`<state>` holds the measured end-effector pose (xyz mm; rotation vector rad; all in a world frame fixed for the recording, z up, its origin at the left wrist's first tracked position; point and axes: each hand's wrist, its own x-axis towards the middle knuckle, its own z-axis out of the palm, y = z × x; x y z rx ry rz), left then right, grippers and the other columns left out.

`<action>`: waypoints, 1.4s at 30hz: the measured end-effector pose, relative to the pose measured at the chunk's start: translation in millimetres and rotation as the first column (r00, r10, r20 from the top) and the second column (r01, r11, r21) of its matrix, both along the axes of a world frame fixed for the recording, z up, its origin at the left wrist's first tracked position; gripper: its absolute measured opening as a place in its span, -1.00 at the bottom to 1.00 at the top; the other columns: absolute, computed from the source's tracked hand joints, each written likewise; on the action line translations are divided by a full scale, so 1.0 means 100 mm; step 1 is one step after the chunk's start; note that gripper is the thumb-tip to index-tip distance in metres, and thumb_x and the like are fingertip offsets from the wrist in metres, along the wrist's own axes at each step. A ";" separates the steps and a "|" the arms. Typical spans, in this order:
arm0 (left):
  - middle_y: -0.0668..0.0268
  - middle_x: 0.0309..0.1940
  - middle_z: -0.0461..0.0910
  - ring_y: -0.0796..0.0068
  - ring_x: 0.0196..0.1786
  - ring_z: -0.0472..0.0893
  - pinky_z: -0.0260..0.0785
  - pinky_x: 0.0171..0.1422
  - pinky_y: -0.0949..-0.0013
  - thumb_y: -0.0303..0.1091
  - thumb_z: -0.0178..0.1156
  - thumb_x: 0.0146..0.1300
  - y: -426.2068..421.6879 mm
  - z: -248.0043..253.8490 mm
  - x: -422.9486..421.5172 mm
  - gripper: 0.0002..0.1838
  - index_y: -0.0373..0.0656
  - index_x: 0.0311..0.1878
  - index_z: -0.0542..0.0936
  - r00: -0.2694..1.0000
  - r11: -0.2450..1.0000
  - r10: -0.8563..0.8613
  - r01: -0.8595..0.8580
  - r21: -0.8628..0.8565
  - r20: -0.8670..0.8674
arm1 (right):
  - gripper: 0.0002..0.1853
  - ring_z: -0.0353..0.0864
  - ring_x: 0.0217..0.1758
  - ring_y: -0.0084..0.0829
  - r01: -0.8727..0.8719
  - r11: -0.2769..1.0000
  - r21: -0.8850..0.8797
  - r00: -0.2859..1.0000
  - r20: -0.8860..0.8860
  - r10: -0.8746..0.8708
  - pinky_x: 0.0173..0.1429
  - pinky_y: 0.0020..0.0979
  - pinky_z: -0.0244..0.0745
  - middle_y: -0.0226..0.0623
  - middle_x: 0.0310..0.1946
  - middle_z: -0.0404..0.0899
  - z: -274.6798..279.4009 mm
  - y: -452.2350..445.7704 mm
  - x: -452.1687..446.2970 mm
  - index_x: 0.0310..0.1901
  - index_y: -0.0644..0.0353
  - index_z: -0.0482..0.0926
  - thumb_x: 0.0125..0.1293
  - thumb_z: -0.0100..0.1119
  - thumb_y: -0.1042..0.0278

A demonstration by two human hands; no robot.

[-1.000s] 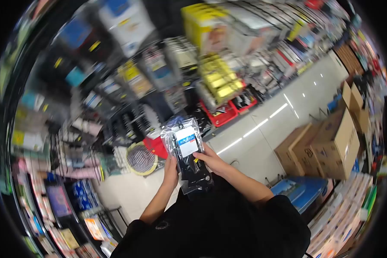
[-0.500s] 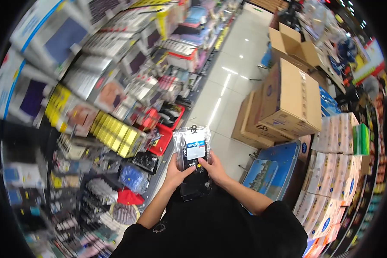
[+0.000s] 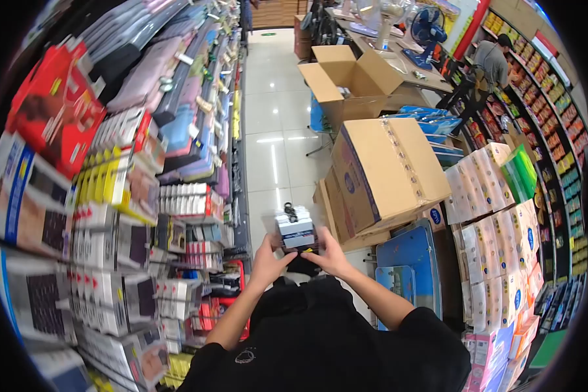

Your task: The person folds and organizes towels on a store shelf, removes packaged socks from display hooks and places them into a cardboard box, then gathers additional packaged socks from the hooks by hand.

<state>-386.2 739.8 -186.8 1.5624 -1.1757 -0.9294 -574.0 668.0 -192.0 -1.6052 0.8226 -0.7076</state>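
Both hands hold a small bundle of packets (image 3: 298,238) in front of my chest, over the aisle. It has clear plastic, a white and blue label, dark contents and a black hanging hook at the top. My left hand (image 3: 269,262) grips the left side, its thumb across the lower front. My right hand (image 3: 331,255) grips the right side in the same way, its thumb near the lower edge. The packets are tilted away from me and slightly blurred. How many there are, and what kind of goods, I cannot tell.
Shelves of boxed goods (image 3: 98,294) and folded textiles (image 3: 188,124) line the left. A closed carton (image 3: 389,173) and an open carton (image 3: 349,81) stand at the right, beside wrapped tissue packs (image 3: 496,242). A person (image 3: 493,62) is far back at the right.
My view has turned left, so the aisle now runs straight ahead. The packets have tipped from facing me to a flatter angle, still in both hands.
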 end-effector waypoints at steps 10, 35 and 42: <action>-0.04 -0.08 0.55 -0.10 0.04 0.52 0.38 0.10 0.11 -0.46 0.31 -0.02 -2.31 0.21 -0.40 -0.49 -0.31 0.05 0.43 0.884 0.860 -0.444 0.466 -0.210 0.143 | -0.57 0.55 0.00 -0.44 0.626 0.777 -0.068 0.772 0.196 -0.604 0.12 -0.37 0.46 -0.26 -0.07 0.56 0.01 -1.28 -0.43 0.03 0.27 0.46 0.10 0.33 0.59; 0.15 -0.11 0.56 0.39 -0.05 0.60 0.43 0.06 0.28 -0.40 0.36 0.14 -7.02 0.39 -0.28 -0.41 -0.27 0.18 0.29 0.524 0.530 -0.820 0.847 0.037 -0.232 | -0.25 0.45 0.18 -0.33 0.726 0.671 0.152 0.667 0.084 -0.741 0.23 -0.30 0.36 -0.14 0.13 0.40 0.09 -5.31 -0.36 0.31 0.34 0.13 0.15 0.36 0.51; 0.03 0.18 0.41 0.21 0.15 0.51 0.35 0.24 0.20 -0.18 0.24 0.29 -8.82 -0.66 0.30 -0.43 -0.22 0.28 0.33 0.750 0.773 -0.595 0.633 0.052 -0.289 | -0.45 0.51 0.07 -0.45 0.784 0.542 0.302 0.522 0.152 -0.840 0.20 -0.38 0.41 -0.27 0.01 0.53 -0.07 -7.21 0.12 0.22 0.29 0.30 0.21 0.29 0.55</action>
